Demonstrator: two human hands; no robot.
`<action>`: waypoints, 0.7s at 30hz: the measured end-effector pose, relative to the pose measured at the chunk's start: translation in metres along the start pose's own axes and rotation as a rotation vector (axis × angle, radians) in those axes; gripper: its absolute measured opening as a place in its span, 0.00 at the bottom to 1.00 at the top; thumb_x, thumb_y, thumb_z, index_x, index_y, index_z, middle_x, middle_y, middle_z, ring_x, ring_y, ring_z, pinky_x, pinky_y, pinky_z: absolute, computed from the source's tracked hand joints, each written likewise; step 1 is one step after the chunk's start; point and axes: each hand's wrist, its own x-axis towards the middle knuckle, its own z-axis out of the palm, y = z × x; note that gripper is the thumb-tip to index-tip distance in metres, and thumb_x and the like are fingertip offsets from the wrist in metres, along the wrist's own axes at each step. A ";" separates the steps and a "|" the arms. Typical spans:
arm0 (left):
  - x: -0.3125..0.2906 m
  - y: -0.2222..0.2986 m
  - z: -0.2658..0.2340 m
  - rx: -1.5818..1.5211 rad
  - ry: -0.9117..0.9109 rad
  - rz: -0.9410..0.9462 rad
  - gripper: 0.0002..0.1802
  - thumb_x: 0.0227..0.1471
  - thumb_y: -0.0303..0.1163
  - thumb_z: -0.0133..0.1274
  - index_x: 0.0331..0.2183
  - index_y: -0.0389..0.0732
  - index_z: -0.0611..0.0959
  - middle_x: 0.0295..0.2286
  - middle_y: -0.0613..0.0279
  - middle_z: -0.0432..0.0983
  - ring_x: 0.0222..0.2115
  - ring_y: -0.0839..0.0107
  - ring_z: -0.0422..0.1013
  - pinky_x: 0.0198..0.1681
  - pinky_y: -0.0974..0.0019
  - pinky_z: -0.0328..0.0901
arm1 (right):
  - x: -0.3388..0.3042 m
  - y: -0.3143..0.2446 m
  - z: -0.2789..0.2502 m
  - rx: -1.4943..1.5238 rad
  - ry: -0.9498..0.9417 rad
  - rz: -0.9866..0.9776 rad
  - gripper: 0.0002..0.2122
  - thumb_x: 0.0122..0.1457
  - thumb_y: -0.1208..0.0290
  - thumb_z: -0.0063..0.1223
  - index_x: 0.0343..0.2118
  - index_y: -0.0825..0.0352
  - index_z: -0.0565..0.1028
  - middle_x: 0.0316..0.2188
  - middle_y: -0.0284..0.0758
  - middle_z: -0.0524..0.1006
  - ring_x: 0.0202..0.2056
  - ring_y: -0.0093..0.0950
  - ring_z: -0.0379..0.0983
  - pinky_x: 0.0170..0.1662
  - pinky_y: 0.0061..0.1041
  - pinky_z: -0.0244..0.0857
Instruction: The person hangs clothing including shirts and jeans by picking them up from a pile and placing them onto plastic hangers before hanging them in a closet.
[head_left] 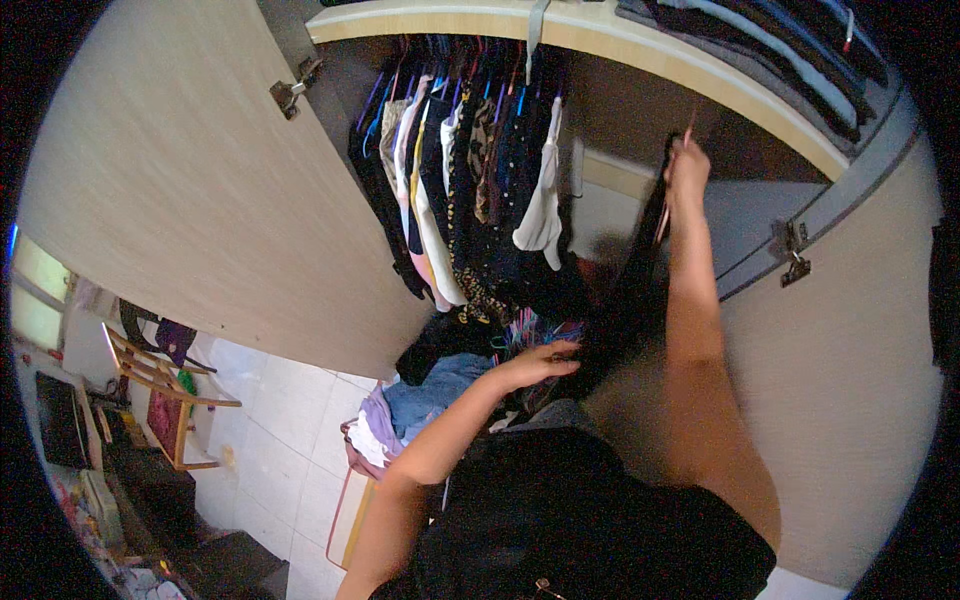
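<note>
My right hand (pixel 688 170) is raised inside the wardrobe at the right, closed around a pink clothes hanger (pixel 663 222). A dark garment (pixel 640 290) hangs down from that hanger, blurred and deep in shadow. Lower and nearer, my left hand (pixel 543 366) reaches to the right with its fingers stretched out beside the garment's lower part; whether they touch it is hard to make out. Just beyond the left hand lies a bunch of coloured hangers (pixel 530 332). Several shirts, among them a white one (pixel 543 205), hang in a row at the left of the compartment.
Wooden doors (pixel 215 190) stand swung out on both sides. Folded clothes (pixel 770 60) lie on the upper shelf (pixel 580 22). Below, a pile of clothes with blue denim (pixel 430 392) sits near my left forearm. A wooden chair (pixel 170 410) stands on the tiled floor (pixel 275 440).
</note>
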 end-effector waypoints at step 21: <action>-0.008 0.008 -0.052 -0.235 0.373 -0.050 0.28 0.49 0.45 0.49 0.50 0.42 0.68 0.42 0.65 0.68 0.40 0.74 0.63 0.38 0.73 0.59 | 0.116 0.043 0.250 0.271 -0.437 0.201 0.17 0.57 0.58 0.38 0.36 0.68 0.69 0.31 0.37 0.71 0.31 0.30 0.66 0.33 0.30 0.60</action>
